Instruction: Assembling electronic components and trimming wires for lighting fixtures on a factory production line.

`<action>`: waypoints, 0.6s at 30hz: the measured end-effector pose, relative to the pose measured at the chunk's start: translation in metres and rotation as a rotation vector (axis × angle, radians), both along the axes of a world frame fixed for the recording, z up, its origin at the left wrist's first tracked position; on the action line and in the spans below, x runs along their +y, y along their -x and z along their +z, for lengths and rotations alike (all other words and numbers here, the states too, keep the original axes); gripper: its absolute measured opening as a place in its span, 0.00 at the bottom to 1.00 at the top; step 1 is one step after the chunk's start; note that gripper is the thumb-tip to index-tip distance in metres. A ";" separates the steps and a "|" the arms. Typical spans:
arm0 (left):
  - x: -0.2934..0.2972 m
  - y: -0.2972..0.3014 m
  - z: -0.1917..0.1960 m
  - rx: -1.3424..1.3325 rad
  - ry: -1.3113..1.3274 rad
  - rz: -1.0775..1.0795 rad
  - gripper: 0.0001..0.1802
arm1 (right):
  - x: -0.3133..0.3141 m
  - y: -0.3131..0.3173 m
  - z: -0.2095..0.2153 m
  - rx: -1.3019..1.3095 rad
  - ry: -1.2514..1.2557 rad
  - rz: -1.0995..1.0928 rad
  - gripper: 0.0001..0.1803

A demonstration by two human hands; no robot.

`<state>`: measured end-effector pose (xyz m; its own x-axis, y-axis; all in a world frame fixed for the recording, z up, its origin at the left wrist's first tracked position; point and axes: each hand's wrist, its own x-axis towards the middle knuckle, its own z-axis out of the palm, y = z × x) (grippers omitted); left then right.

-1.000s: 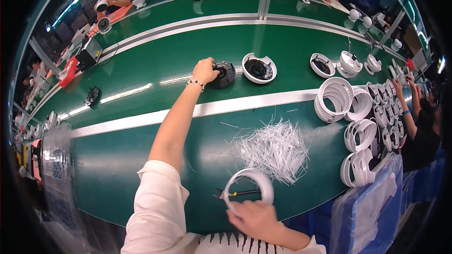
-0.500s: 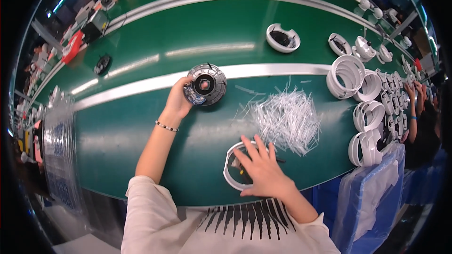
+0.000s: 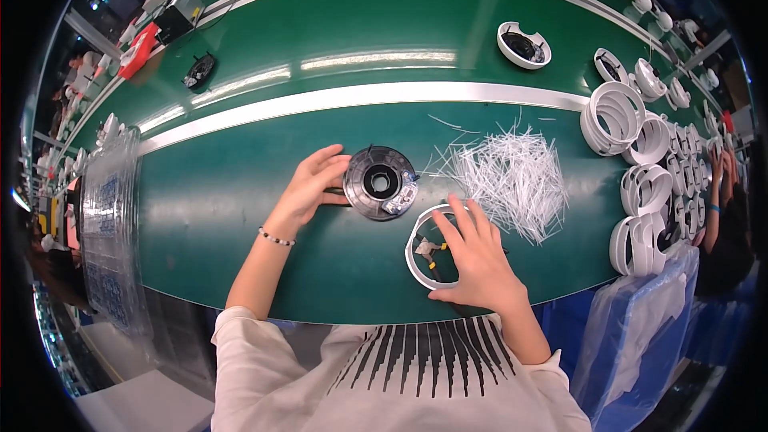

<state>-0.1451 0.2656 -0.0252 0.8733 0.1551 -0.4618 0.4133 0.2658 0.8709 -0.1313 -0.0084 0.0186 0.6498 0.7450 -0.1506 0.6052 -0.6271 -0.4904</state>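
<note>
A dark round housing (image 3: 362,192) with a central hole and a small circuit board lies in the middle of the green mat. My left hand (image 3: 308,184) is at its left edge, thumb and fingers apart, the fingertips close to or touching the rim. My right hand (image 3: 482,260) spans a white plastic ring (image 3: 411,258), with the fingers over its far rim and the thumb at its near rim. Inside the ring show small pliers (image 3: 429,249) with yellow and black handles. My right hand hides the ring's right side and part of the pliers.
A heap of thin white strips (image 3: 516,180) lies beyond my right hand. Several white rings (image 3: 612,120) are stacked at the right, above a blue bin (image 3: 632,344). Clear plastic trays (image 3: 112,224) stand at the left. A white-cased part (image 3: 524,45) sits past the white rail (image 3: 384,94).
My left hand has brought the dark housing nearer and to the right, and it has turned so its circuit board faces lower right. The fingers of my right hand have closed in around the ring.
</note>
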 end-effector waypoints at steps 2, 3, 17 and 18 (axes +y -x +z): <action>-0.006 -0.008 -0.009 0.001 -0.137 -0.097 0.23 | -0.006 -0.006 -0.001 0.019 -0.127 -0.044 0.53; -0.007 -0.011 -0.011 0.035 -0.164 -0.168 0.21 | -0.009 -0.009 -0.003 0.016 -0.236 -0.095 0.53; -0.086 0.002 0.011 -0.259 1.001 -0.402 0.32 | 0.021 -0.015 -0.023 -0.010 -0.891 -0.446 0.58; -0.085 0.006 0.008 -0.162 1.078 -0.276 0.37 | 0.022 -0.013 -0.023 -0.020 -0.861 -0.423 0.59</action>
